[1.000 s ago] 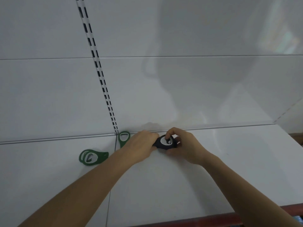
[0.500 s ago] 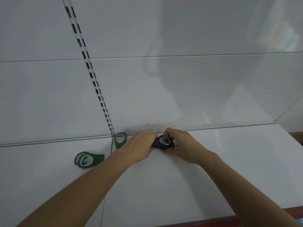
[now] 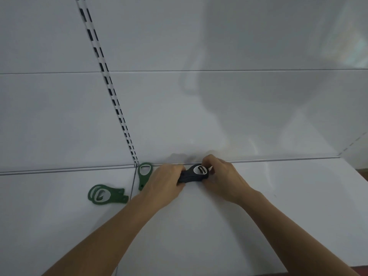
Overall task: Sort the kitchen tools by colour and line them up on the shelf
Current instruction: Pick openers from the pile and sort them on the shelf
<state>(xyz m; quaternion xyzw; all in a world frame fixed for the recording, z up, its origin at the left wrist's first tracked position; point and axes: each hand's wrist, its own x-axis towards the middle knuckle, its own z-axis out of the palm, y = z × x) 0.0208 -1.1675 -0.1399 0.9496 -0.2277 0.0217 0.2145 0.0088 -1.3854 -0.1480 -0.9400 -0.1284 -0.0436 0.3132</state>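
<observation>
A black bottle opener (image 3: 194,174) with a silver metal insert lies on the white shelf (image 3: 219,226) near the back wall. My left hand (image 3: 165,183) grips its handle end and my right hand (image 3: 223,176) pinches its round head, fingers curled around it. To the left, a green bottle opener (image 3: 143,175) lies lengthwise by the wall. Farther left sits a small stack of green openers (image 3: 105,195), their handles pointing right.
A slotted metal upright (image 3: 111,92) runs up the white back panel and meets the shelf at the seam (image 3: 133,188) between two shelf boards. A reddish front edge (image 3: 338,272) shows at the bottom right.
Both hands stay on the black opener and have shifted it slightly toward the back wall. The view has moved a little; the green openers lie where they were.
</observation>
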